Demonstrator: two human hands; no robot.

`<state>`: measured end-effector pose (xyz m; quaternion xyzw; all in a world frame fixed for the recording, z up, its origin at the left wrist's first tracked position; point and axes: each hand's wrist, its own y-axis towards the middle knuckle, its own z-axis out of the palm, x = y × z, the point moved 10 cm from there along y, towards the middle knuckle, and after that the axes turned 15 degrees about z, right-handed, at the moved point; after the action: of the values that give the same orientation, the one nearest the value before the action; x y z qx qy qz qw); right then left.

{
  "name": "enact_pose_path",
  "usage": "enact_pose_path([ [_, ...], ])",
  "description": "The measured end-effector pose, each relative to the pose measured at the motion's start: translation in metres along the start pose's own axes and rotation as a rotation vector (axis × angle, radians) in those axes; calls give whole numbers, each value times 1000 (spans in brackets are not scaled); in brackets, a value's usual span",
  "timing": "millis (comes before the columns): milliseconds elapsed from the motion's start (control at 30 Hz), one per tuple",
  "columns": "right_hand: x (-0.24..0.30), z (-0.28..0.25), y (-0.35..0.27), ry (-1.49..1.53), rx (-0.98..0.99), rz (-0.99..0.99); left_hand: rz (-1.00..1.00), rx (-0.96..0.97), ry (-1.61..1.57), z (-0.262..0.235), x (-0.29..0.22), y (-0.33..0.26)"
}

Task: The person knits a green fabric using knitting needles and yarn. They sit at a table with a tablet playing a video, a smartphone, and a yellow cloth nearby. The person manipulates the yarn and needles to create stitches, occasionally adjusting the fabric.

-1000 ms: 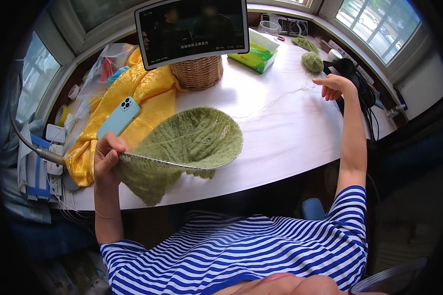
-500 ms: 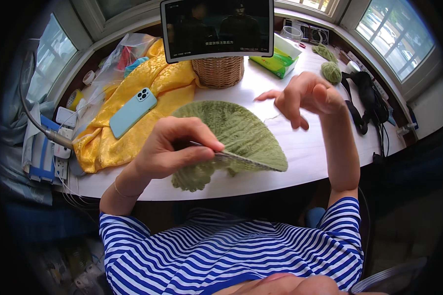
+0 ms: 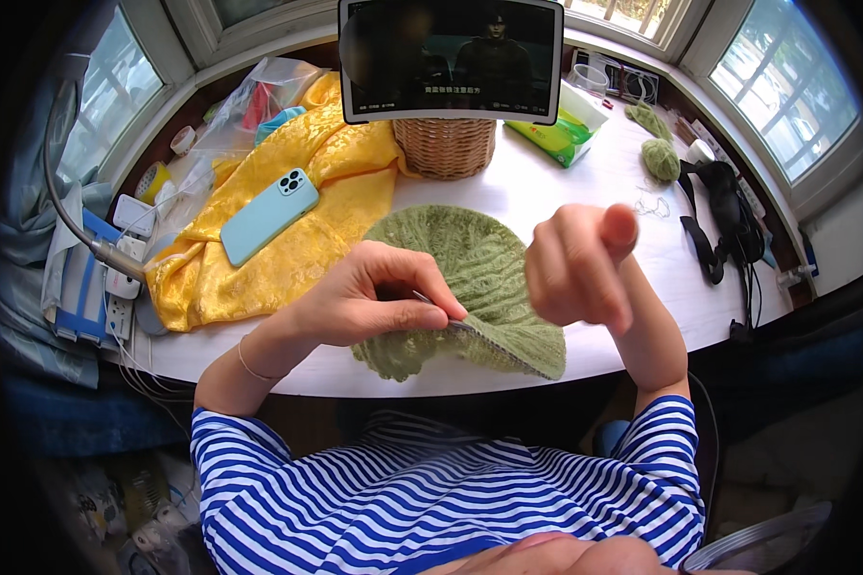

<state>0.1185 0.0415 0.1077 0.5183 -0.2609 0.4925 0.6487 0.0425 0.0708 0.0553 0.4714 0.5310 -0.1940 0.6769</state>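
Note:
My left hand [image 3: 379, 302] pinches a knitting needle [image 3: 420, 296] and the near edge of a green knitted piece [image 3: 451, 254] between thumb and fingers. The ribbed, fuzzy fabric fans out beyond that hand over the white table, and a row of stitches runs along its near edge to the right. Just right of the knitting, my right hand [image 3: 577, 264] is raised with most fingers curled and one fingertip sticking out toward the upper right. Any yarn in it is too fine to see. A thin loose strand [image 3: 654, 206] lies on the table behind it.
A tablet [image 3: 451, 62] leans at a wicker basket [image 3: 444, 149]. To the left, a light-blue phone [image 3: 268, 218] lies on yellow cloth [image 3: 187, 292]. A tissue pack [image 3: 561, 129], a green yarn ball [image 3: 660, 159] and black straps with cables [image 3: 729, 216] are at the right.
My right hand has come down and nearer, its fingers curling in from a looser spread. My left hand has shifted slightly right with the knitting, whose right edge now droops lower.

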Motion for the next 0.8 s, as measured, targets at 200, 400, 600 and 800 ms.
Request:
enact_pose_path([
  [200,72,-36,-47,-167,-306,-214,63,97,-58,15,4,7],
  [400,57,-132,-179,-439,-1048,212,124,110,-97,17,-1,10],
  [600,14,-124,-222,-689,-1333,874,70,44,-88,9,5,14],
  [800,66,-74,-137,-1019,-1142,534,59,60,-72,8,10,15],
])
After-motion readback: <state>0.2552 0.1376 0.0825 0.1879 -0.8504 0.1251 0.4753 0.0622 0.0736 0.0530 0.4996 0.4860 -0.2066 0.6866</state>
